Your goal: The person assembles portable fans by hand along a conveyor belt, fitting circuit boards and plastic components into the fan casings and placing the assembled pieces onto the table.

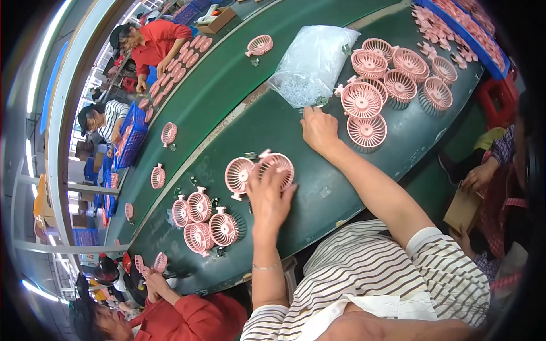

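My left hand (269, 200) lies over a pink round fan housing (284, 165), its fingers spread and slightly blurred across the slatted grille. Touching that housing on its left is a second pink fan housing (237, 175), and a small green circuit board (250, 154) sits behind the pair. My right hand (319, 132) is closed, fingertips bent down at the mouth of a clear plastic bag (315, 54) holding many small transparent pieces. Whatever those fingers pinch is hidden. Right beside them is another small circuit board (322, 102).
Pink fan housings (367, 99) crowd the bench right of the bag; several more (198, 237) stand at left. A green conveyor belt (219, 94) runs behind, carrying spaced housings. A blue tray (455, 28) of pink parts is far right. Co-workers sit left and right.
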Demonstrator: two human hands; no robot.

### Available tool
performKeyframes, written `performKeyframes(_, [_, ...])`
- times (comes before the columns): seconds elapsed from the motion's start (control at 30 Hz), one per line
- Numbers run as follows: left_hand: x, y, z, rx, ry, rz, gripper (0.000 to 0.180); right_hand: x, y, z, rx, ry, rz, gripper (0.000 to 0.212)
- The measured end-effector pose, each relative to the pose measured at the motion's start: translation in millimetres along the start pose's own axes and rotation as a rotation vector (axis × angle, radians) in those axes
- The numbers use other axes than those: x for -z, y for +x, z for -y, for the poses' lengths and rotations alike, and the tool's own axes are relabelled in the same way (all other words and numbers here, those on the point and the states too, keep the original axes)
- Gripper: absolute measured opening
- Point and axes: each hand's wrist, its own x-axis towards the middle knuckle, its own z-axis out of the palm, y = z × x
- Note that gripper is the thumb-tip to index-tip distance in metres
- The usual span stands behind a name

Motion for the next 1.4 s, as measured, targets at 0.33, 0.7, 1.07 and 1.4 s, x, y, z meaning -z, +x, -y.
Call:
performKeyframes(0.33, [-5.3,-1.7,37.1,0.218,-0.037,-0.167,0.040,6.4,1.8,9.5,0.030,0.009,-0.003,0.019])
performKeyframes(0.7, [-14.7,215.4,89.8,0.263,-0.287,-0.367,0.032,7.4,-1.6,0.6,0.102,-0.018,-0.012,0.017])
performKeyframes(1.07, [-139.3,436.9,60.6,0.745,-0.205,-0.258,0.052,13.9,2.4,13.0,0.065,0.069,-0.001,0.016])
performKeyframes(1.4, [-117.7,372.0,134.4,0.417,-0.346,-0.348,0.020,6.2,4.0,13.7,0.111,0.126,0.021,0.012])
